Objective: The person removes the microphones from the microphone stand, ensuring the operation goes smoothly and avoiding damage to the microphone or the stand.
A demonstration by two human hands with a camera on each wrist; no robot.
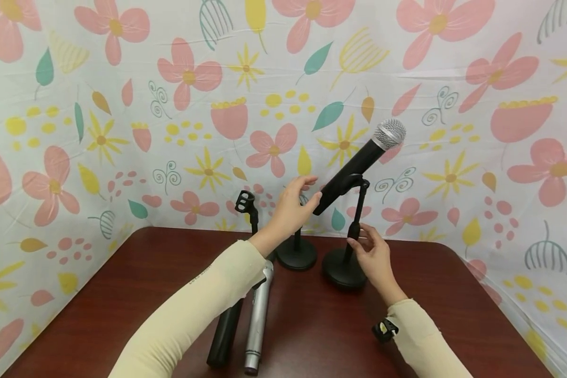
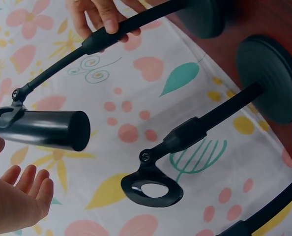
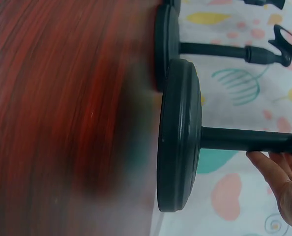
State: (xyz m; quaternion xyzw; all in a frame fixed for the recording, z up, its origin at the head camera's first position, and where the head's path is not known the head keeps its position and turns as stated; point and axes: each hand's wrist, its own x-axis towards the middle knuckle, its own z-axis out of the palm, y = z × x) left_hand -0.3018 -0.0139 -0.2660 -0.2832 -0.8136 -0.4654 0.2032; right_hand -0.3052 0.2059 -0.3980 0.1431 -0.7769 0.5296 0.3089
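A black microphone with a silver mesh head sits tilted in the clip of a desktop microphone stand, its head up and to the right. My right hand pinches the stand's pole around its collar, above the round base. Close to the microphone's lower end is my left hand, its fingers loosely bent. In the left wrist view the left fingers lie apart from the microphone's body; whether the thumb touches it I cannot tell.
Left of the held stand stands a second stand with an unfilled clip. A third stand is farther left, partly behind my left arm. A black microphone and a silver microphone lie on the brown table. Flowered cloth hangs behind.
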